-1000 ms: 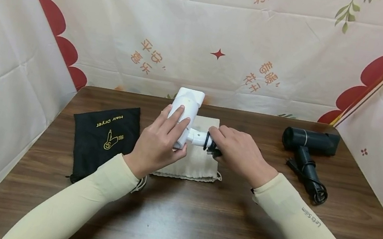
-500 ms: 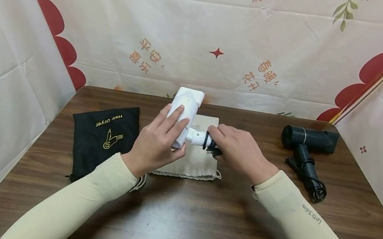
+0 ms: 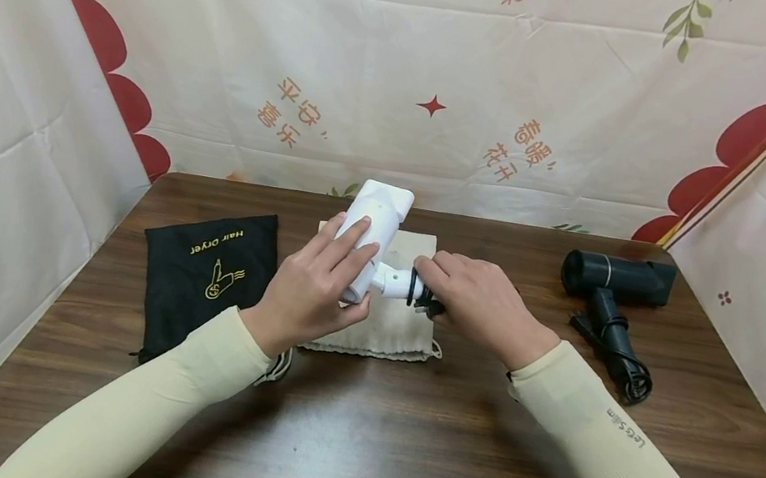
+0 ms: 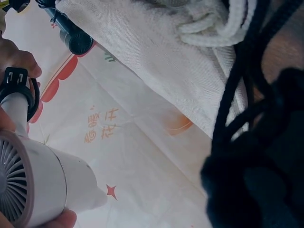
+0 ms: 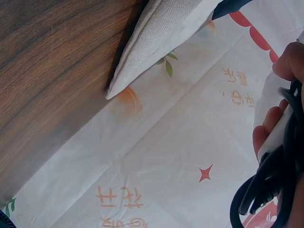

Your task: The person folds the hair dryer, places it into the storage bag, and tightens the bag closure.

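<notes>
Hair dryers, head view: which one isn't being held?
The black hair dryer, lying on the table at right, untouched. The white hair dryer is held: left hand on its barrel, right hand round its handle.

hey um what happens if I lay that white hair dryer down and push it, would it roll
The white hair dryer probably won't roll far: its barrel is rounded, but the handle juts out. Smooth and hard-looking, it may slide. The black cord bundled there could drag.
</notes>
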Available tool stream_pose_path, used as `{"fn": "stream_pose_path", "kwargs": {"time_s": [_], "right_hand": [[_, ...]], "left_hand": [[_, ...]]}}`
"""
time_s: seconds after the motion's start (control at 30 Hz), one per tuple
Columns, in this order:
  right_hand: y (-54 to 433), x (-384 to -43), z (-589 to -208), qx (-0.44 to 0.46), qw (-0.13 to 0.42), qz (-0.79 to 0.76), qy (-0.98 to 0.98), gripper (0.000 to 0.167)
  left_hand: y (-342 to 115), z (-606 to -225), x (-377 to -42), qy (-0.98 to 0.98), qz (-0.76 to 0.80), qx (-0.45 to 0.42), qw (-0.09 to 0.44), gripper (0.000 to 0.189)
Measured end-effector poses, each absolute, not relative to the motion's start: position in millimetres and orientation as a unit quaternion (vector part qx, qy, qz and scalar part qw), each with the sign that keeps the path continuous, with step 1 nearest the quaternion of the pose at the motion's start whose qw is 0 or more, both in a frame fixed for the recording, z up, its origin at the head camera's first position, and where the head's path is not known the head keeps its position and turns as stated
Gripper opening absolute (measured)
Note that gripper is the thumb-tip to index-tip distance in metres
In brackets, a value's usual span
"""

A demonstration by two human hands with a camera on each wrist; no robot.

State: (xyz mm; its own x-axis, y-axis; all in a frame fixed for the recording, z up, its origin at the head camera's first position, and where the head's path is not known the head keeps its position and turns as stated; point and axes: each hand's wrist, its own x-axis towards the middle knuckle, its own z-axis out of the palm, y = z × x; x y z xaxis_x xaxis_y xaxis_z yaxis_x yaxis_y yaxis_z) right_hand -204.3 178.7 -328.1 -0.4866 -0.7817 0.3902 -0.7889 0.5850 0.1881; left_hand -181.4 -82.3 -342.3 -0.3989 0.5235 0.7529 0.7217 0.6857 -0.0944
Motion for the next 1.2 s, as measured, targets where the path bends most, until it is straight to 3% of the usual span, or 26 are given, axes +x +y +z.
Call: {"fn": "stream_pose_path", "kwargs": {"time_s": [0.5, 0.67, 0.93, 1.2], "right_hand": [[177, -203, -330, 0.492, 0.198, -0.022, -0.847, 0.06], [176, -203, -330, 0.495, 0.196, -0.019, -0.846, 0.057], [177, -204, -329, 0.504, 0.191, -0.021, -0.842, 0.068], [177, -204, -329, 0.516, 0.196, -0.029, -0.833, 0.058]], "left_hand": [[-92, -346, -182, -0.815, -0.157, -0.433, 0.352, 0.054], [-94, -347, -182, -0.813, -0.16, -0.436, 0.351, 0.054], [-96, -346, -180, -0.804, -0.159, -0.448, 0.356, 0.056], [-97, -347, -181, -0.799, -0.16, -0.458, 0.356, 0.055]]}}
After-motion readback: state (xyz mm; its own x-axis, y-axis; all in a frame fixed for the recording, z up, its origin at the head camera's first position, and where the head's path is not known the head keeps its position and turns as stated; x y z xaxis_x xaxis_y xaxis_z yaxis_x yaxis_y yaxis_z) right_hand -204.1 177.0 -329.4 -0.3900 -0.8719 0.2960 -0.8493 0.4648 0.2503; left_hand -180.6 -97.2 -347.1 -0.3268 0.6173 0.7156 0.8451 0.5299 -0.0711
